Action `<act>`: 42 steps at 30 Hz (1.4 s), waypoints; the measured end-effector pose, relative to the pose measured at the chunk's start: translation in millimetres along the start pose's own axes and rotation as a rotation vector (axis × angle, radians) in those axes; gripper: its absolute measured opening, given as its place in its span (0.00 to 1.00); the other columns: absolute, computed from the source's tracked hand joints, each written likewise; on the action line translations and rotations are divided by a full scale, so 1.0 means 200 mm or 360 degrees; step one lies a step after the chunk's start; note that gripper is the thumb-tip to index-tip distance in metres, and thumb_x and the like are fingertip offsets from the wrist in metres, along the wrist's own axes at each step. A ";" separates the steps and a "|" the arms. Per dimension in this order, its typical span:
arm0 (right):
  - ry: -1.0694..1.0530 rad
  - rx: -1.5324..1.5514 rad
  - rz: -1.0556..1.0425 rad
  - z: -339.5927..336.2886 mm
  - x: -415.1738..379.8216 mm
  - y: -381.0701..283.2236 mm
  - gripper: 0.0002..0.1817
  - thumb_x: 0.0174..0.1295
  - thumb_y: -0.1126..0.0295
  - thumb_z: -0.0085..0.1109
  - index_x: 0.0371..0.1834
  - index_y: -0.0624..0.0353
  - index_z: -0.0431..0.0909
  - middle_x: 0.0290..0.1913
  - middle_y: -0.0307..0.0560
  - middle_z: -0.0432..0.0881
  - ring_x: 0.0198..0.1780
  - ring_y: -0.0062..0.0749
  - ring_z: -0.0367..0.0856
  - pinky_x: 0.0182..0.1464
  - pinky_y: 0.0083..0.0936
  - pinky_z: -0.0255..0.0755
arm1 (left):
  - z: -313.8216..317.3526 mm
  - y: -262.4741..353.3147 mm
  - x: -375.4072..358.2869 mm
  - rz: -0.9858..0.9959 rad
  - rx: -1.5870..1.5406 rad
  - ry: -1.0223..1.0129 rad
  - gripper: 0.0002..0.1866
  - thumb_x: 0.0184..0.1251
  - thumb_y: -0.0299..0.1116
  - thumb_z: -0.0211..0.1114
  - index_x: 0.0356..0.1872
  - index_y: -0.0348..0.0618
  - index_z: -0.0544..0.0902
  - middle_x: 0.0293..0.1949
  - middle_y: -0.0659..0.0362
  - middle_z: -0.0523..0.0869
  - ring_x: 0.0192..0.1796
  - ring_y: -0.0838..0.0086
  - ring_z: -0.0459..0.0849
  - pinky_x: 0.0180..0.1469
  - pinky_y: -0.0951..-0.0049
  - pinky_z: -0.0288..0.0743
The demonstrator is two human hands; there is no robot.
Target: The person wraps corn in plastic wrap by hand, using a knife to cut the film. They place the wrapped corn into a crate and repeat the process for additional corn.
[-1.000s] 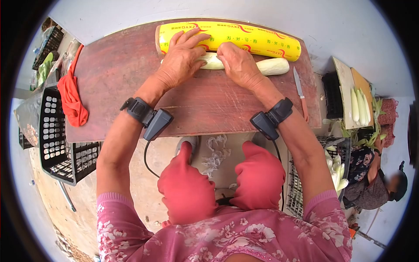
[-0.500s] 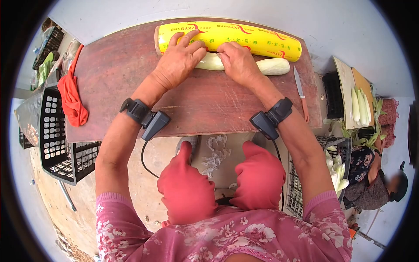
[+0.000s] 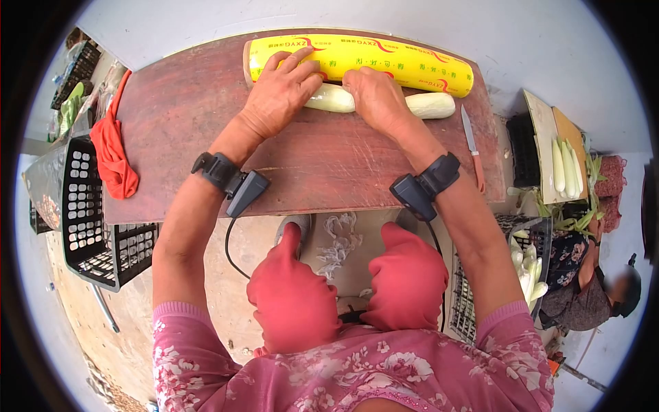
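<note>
A big yellow roll of cling film (image 3: 364,58) with red and green print lies along the back of the wooden table (image 3: 206,137). Against its near side are long, smooth, pale vegetables (image 3: 331,98), showing on both sides of my right hand. My left hand (image 3: 281,93) lies with its fingers spread over the left part of the roll, its thumb side close to the vegetable's left end. The fingers of my right hand (image 3: 377,99) are closed at the roll's near edge, over the vegetable; what they pinch is hidden.
A knife with an orange handle (image 3: 473,147) lies at the table's right. Red cloth (image 3: 113,158) hangs at the left edge, above a black crate (image 3: 86,226). More pale vegetables (image 3: 530,275) fill a crate at right, near a seated person (image 3: 583,295).
Both hands have barely moved; my right hand has shifted very slightly, and a little more of the left vegetable shows. The roll and knife stay where they were.
</note>
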State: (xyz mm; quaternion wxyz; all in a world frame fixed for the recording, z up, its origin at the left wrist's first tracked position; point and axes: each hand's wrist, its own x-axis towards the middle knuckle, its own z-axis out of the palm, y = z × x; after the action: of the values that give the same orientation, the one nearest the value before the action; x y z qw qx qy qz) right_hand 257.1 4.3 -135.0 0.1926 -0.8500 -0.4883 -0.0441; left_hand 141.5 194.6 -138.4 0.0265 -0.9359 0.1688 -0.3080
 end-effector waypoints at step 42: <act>0.0234 0.0039 -0.0379 0.14 -0.10 -0.02 0.33 0.51 0.68 0.74 0.63 0.54 0.73 0.63 0.42 0.74 0.64 0.38 0.70 0.59 0.40 0.62 | -0.09 -0.18 -0.15 -0.0797 -0.0298 0.0721 0.18 0.60 0.15 0.59 0.50 0.42 0.81 0.45 0.50 0.84 0.47 0.54 0.83 0.48 0.61 0.79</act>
State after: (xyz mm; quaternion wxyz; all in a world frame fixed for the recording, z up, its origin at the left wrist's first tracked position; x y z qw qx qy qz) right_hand 239.6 -0.1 -164.2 0.2316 -0.7781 -0.5709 -0.1229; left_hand 118.4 239.3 -136.2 -0.1740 -0.8545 -0.0368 -0.4881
